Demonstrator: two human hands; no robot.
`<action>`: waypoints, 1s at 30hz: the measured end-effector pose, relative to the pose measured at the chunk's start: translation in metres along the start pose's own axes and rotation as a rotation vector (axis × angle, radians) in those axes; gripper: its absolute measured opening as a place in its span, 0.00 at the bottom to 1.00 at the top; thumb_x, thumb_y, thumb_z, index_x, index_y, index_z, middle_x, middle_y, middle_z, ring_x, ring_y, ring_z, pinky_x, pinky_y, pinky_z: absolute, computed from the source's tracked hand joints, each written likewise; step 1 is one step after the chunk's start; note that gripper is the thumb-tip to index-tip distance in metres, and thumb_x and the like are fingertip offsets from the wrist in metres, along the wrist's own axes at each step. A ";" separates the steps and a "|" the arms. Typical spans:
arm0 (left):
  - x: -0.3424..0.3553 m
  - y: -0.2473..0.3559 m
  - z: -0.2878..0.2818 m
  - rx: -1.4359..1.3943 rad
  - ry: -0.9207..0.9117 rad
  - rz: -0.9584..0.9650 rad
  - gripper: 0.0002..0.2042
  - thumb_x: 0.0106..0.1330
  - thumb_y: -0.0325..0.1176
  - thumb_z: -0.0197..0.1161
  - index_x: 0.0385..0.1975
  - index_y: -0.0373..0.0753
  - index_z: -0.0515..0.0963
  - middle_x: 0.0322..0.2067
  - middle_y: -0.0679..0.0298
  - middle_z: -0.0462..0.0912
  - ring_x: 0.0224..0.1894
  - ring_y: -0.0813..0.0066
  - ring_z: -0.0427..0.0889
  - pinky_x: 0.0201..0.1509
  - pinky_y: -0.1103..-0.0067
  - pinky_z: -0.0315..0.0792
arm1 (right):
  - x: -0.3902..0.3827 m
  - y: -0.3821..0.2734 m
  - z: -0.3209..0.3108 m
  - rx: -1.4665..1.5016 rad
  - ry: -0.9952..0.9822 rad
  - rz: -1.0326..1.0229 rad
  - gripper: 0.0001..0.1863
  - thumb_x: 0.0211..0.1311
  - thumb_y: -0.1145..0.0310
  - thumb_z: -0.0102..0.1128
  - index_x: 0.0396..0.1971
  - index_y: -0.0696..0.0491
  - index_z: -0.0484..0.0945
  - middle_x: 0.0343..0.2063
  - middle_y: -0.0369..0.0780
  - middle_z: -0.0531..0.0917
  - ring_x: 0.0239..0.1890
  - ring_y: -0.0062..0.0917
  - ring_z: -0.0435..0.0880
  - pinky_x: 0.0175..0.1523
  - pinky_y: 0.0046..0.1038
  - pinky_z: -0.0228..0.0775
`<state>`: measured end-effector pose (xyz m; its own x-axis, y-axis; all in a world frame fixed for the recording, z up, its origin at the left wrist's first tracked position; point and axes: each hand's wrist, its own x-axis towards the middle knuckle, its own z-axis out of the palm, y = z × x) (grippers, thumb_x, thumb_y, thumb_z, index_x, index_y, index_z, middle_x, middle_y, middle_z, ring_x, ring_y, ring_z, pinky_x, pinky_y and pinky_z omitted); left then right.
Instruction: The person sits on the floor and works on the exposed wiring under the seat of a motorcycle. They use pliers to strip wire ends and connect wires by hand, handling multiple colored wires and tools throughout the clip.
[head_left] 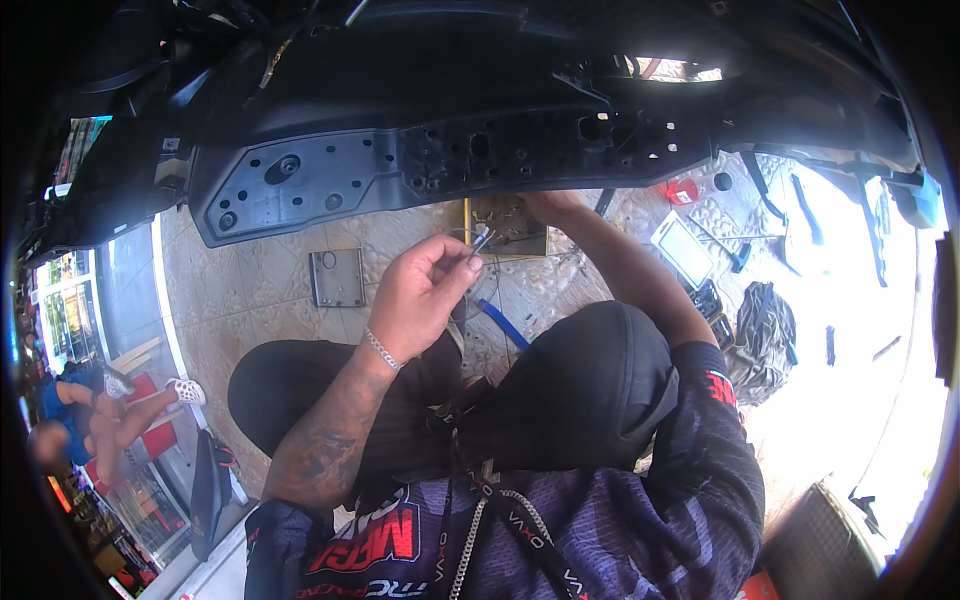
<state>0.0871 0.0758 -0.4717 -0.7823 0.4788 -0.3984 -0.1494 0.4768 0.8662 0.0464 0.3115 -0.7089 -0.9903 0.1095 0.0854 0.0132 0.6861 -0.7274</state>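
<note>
My left hand (425, 295) is raised in front of me, thumb and forefinger pinched on a thin wire (482, 240) with a pale tip. More thin dark wire loops just beside those fingers. My right hand (548, 206) reaches forward under the lower edge of a large black plastic panel (350, 165), shaped like a vehicle bumper and full of holes. The panel hides its fingers, so what they touch cannot be made out. Below that hand, a shallow yellow-edged box (525, 245) with small parts in it lies on the floor.
A square grey tray (337, 278) and a blue strip-like tool (503, 324) lie on the tiled floor. Rightward are a red round object (682, 191), a white-faced panel (682, 248), a T-shaped tool (741, 258) and a black bag (765, 345). Another person (95, 420) sits far left.
</note>
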 end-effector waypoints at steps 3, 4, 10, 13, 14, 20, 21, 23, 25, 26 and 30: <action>0.000 0.000 0.001 -0.030 -0.010 -0.014 0.10 0.73 0.36 0.66 0.41 0.35 0.82 0.31 0.70 0.84 0.30 0.89 0.77 0.37 0.85 0.73 | 0.005 -0.003 -0.008 0.061 0.018 0.042 0.28 0.67 0.51 0.64 0.61 0.52 0.79 0.61 0.49 0.79 0.64 0.43 0.77 0.67 0.44 0.68; 0.001 -0.001 0.000 -0.018 -0.009 -0.011 0.10 0.73 0.36 0.66 0.41 0.35 0.82 0.31 0.70 0.83 0.30 0.89 0.77 0.37 0.85 0.73 | 0.006 -0.003 -0.011 0.094 0.037 0.022 0.28 0.66 0.51 0.66 0.60 0.52 0.79 0.61 0.48 0.79 0.64 0.42 0.77 0.67 0.44 0.69; 0.002 -0.004 0.002 -0.013 -0.014 -0.018 0.11 0.73 0.37 0.67 0.41 0.34 0.82 0.31 0.71 0.83 0.31 0.88 0.77 0.37 0.85 0.73 | 0.013 0.008 -0.005 0.451 -0.081 0.181 0.30 0.63 0.50 0.68 0.61 0.51 0.78 0.61 0.47 0.80 0.64 0.39 0.77 0.67 0.43 0.69; 0.003 -0.004 0.002 0.000 -0.014 -0.020 0.11 0.73 0.37 0.67 0.42 0.34 0.82 0.31 0.70 0.84 0.30 0.87 0.77 0.37 0.84 0.74 | 0.003 0.012 0.022 0.060 0.053 0.161 0.25 0.72 0.56 0.57 0.62 0.55 0.76 0.62 0.50 0.78 0.66 0.44 0.75 0.69 0.42 0.66; 0.003 -0.005 0.002 -0.003 -0.015 -0.021 0.11 0.73 0.37 0.67 0.42 0.34 0.82 0.32 0.70 0.84 0.30 0.87 0.77 0.37 0.84 0.74 | 0.000 0.015 0.029 0.075 0.060 0.194 0.24 0.73 0.57 0.55 0.62 0.56 0.76 0.62 0.51 0.78 0.67 0.45 0.74 0.70 0.42 0.65; 0.003 -0.007 0.001 0.002 -0.007 -0.024 0.11 0.73 0.37 0.67 0.42 0.34 0.82 0.31 0.69 0.84 0.29 0.87 0.77 0.37 0.84 0.74 | -0.008 0.032 0.051 -0.023 -0.043 0.183 0.23 0.72 0.60 0.51 0.63 0.53 0.75 0.62 0.53 0.78 0.66 0.48 0.76 0.67 0.45 0.69; 0.003 -0.008 0.001 -0.002 -0.007 -0.019 0.11 0.73 0.37 0.67 0.42 0.34 0.82 0.31 0.70 0.84 0.29 0.87 0.77 0.37 0.84 0.74 | -0.008 0.034 0.051 -0.010 -0.031 0.184 0.23 0.72 0.61 0.51 0.63 0.53 0.75 0.62 0.53 0.78 0.66 0.48 0.76 0.67 0.45 0.69; 0.004 -0.008 0.001 -0.004 -0.007 -0.018 0.11 0.73 0.37 0.67 0.42 0.34 0.82 0.31 0.70 0.83 0.29 0.87 0.77 0.36 0.84 0.74 | -0.008 0.036 0.053 0.028 -0.042 0.215 0.23 0.72 0.63 0.50 0.63 0.53 0.75 0.62 0.53 0.78 0.66 0.48 0.76 0.66 0.45 0.69; 0.004 -0.009 0.001 0.000 -0.008 -0.021 0.11 0.73 0.37 0.67 0.42 0.34 0.82 0.31 0.70 0.83 0.29 0.87 0.77 0.36 0.84 0.74 | -0.008 0.038 0.057 0.088 -0.069 0.242 0.22 0.73 0.65 0.48 0.64 0.53 0.74 0.62 0.54 0.77 0.66 0.48 0.75 0.66 0.45 0.70; 0.004 -0.008 0.001 -0.002 -0.011 -0.020 0.11 0.73 0.37 0.67 0.42 0.34 0.82 0.31 0.70 0.83 0.29 0.87 0.77 0.37 0.84 0.74 | -0.008 0.040 0.059 0.034 -0.094 0.228 0.22 0.73 0.65 0.48 0.64 0.53 0.75 0.62 0.54 0.77 0.66 0.47 0.76 0.66 0.45 0.70; 0.002 -0.007 0.001 -0.004 -0.009 -0.020 0.11 0.73 0.37 0.67 0.42 0.34 0.82 0.31 0.69 0.83 0.30 0.87 0.77 0.37 0.84 0.74 | -0.011 0.042 0.062 -0.286 -0.093 -0.073 0.22 0.71 0.69 0.50 0.63 0.54 0.76 0.62 0.52 0.78 0.67 0.46 0.74 0.70 0.43 0.66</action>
<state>0.0873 0.0740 -0.4792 -0.7738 0.4757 -0.4183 -0.1676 0.4831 0.8594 0.0491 0.2944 -0.7830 -0.9983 -0.0044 0.0578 -0.0327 0.8655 -0.4998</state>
